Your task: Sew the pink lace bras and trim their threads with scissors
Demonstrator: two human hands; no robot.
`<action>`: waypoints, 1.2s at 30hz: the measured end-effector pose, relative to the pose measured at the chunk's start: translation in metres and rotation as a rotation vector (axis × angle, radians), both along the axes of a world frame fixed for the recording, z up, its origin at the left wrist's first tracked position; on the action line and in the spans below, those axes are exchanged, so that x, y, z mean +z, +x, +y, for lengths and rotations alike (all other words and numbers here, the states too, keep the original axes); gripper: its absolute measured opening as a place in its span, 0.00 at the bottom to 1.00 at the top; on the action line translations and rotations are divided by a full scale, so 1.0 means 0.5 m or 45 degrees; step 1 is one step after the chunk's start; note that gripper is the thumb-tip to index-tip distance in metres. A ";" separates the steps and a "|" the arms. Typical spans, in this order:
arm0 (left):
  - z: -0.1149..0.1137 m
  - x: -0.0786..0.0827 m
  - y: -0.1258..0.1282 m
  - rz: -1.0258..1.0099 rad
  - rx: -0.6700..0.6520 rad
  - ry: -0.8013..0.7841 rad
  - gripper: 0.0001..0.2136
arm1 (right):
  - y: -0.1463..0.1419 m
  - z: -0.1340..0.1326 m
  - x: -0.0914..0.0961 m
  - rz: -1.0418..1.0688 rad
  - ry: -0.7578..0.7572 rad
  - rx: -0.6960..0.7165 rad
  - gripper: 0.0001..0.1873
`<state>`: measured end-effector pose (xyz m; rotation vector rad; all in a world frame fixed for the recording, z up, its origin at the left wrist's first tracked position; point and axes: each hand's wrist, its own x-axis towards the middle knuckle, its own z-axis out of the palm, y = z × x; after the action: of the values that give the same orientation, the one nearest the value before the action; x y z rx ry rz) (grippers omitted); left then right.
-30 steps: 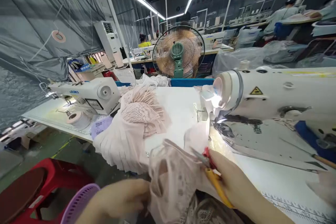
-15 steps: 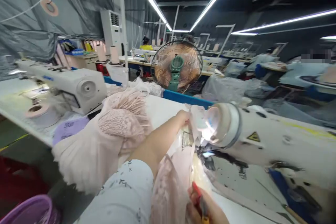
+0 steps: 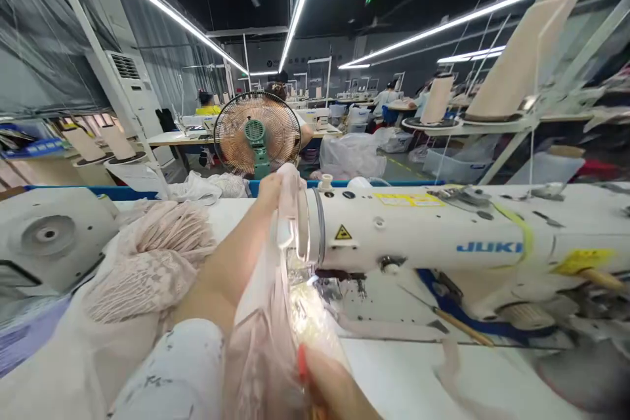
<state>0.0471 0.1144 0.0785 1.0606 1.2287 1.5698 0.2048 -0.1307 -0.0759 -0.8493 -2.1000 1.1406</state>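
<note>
My left hand (image 3: 272,189) is raised beside the rounded end of the white JUKI sewing machine (image 3: 359,226), its fingers closed on a strip of pale pink fabric (image 3: 256,335). The cloth hangs down from those fingers along the left of the lit needle area, with lace lower down. Low in front, my right hand (image 3: 335,384) is closed around a small tool (image 3: 302,362) with a red end and some orange below; its kind is not clear. This hand sits close to the cloth and a shiny, yellowish lit surface (image 3: 310,312) under the machine head.
Bunched pink lace garments (image 3: 147,262) lie left of my arm, beside another white machine (image 3: 54,233). A fan (image 3: 256,134) stands beyond the blue table edge. A wooden-handled tool (image 3: 462,327) lies under the machine arm. Thread cones (image 3: 522,59) rise at the right.
The view has swung right, bringing more of the machine and the thread cones into sight. My left hand has lifted the fabric higher beside the machine head. My right hand still grips the tool.
</note>
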 end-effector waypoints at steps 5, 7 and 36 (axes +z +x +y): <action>-0.209 0.010 -0.116 0.411 0.121 -0.021 0.07 | 0.023 -0.024 0.059 0.093 0.041 0.163 0.11; -0.314 0.009 -0.157 0.567 0.150 -0.029 0.07 | 0.028 -0.040 0.057 0.104 0.024 0.181 0.11; -0.844 -0.204 -0.188 1.047 -1.494 -0.155 0.10 | 0.130 -0.283 0.054 -0.521 -0.290 0.342 0.16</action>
<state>-0.0468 -0.3075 -0.0233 1.9285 0.8183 0.1353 0.2699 -0.2720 -0.0490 -0.9945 -2.5088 1.4679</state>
